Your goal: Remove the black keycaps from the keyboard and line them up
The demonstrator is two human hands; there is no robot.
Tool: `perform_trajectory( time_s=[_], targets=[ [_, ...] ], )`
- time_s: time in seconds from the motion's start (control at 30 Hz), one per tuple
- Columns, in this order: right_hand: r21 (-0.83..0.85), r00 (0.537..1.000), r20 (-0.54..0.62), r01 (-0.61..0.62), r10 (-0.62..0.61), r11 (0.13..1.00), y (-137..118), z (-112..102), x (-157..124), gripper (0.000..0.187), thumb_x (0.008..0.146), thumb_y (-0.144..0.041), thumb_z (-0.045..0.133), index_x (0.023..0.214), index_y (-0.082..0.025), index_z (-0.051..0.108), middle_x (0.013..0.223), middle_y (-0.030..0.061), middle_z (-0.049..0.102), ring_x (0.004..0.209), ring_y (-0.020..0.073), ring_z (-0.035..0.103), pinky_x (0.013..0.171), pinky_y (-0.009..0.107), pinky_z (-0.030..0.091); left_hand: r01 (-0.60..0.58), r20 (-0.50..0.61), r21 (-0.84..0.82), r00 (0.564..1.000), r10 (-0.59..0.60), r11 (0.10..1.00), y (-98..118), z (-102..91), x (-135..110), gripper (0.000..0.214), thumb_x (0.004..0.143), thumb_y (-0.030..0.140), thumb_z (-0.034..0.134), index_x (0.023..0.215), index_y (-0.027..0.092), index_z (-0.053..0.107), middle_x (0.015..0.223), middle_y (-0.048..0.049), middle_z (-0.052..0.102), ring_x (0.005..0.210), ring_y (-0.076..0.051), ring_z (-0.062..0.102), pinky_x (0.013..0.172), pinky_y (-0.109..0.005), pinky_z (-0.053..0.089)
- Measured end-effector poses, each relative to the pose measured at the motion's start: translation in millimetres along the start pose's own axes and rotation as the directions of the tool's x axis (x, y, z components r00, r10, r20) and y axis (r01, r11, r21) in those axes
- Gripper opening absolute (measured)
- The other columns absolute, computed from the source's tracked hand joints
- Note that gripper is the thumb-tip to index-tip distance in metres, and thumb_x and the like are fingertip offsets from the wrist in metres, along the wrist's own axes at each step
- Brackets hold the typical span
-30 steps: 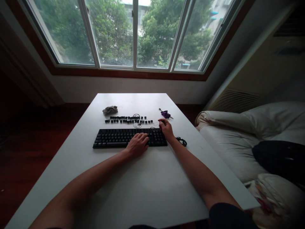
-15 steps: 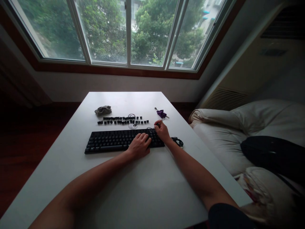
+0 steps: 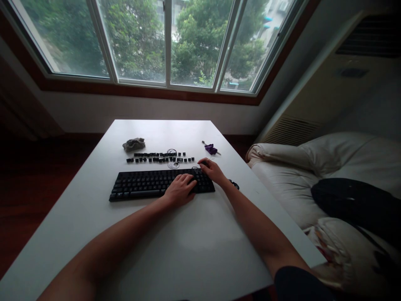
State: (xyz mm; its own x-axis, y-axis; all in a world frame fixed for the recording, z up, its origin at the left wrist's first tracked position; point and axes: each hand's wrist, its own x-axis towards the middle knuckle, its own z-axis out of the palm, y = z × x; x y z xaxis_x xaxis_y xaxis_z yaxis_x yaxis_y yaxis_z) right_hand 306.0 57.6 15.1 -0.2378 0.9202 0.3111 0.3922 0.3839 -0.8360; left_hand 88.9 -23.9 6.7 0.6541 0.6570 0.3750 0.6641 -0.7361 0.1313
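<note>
A black keyboard lies across the white table. My left hand rests on its right part, fingers laid over the keys and slightly apart, palm at the near edge. Over the keyboard's far right corner is my right hand, its fingers drawn together in a pinch. Something small and dark shows at the fingertips, too small to name. Behind the keyboard, several loose black keycaps lie in two rough rows. Among them are two thin rings, one by each row.
A crumpled grey cloth lies at the far left of the table. On the far right sits a purple cloth-like thing with a thin stick through it. A coiled black cable is beside my right forearm. A pale sofa stands to the right.
My right hand has turned and shifted slightly left, its fingers now lower over the keyboard's far corner. The left hand stays on the keys. The whole view has shifted a little.
</note>
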Motion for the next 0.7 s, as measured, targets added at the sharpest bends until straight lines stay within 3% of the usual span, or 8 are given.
perform_trajectory(
  time_s=[0.2,0.37,0.47,0.7],
  targets=[
    [0.128,0.999,-0.025,-0.034,0.038,0.991,1.2,1.9,-2.6,0.022,0.083,-0.038,0.061,0.099,-0.023,0.064,0.057,-0.0057,0.046,0.049,0.0116,0.040,0.046,0.025,0.031,0.009,-0.003,-0.011,1.000,-0.009,1.000,-0.6,0.0,-0.3,0.047,0.085,0.036,0.065,0.129,0.021,0.056,0.135,-0.0133,0.052,0.127,-0.032,0.045,0.106,-0.050,0.039],
    [0.290,0.998,-0.007,-0.062,0.067,0.955,1.8,8.9,-4.5,0.029,0.081,-0.040,0.066,0.102,-0.023,0.059,0.071,-0.0010,0.065,0.060,0.0150,0.059,0.057,0.028,0.046,0.006,-0.003,-0.017,1.000,-0.006,1.000,-1.0,0.3,0.3,0.048,0.085,0.037,0.065,0.129,0.021,0.056,0.134,-0.0133,0.052,0.126,-0.032,0.045,0.106,-0.050,0.039],
    [0.356,0.997,0.010,-0.074,0.075,0.932,4.1,12.5,-4.3,0.033,0.081,-0.044,0.067,0.103,-0.021,0.057,0.080,0.0031,0.071,0.066,0.0167,0.064,0.062,0.029,0.049,0.007,-0.004,-0.023,1.000,-0.007,1.000,-1.4,0.8,0.2,0.047,0.086,0.037,0.064,0.130,0.022,0.056,0.134,-0.0132,0.053,0.126,-0.032,0.046,0.106,-0.050,0.039],
    [0.309,0.982,-0.135,-0.082,0.129,0.948,5.1,12.7,-3.9,0.039,0.084,-0.059,0.061,0.098,-0.022,0.060,0.057,-0.0030,0.057,0.049,0.0132,0.050,0.050,0.027,0.041,0.008,0.007,-0.033,1.000,-0.008,0.999,-2.6,1.0,-1.5,0.048,0.086,0.037,0.063,0.131,0.022,0.056,0.135,-0.0134,0.052,0.127,-0.032,0.045,0.107,-0.050,0.039]
  ],
)
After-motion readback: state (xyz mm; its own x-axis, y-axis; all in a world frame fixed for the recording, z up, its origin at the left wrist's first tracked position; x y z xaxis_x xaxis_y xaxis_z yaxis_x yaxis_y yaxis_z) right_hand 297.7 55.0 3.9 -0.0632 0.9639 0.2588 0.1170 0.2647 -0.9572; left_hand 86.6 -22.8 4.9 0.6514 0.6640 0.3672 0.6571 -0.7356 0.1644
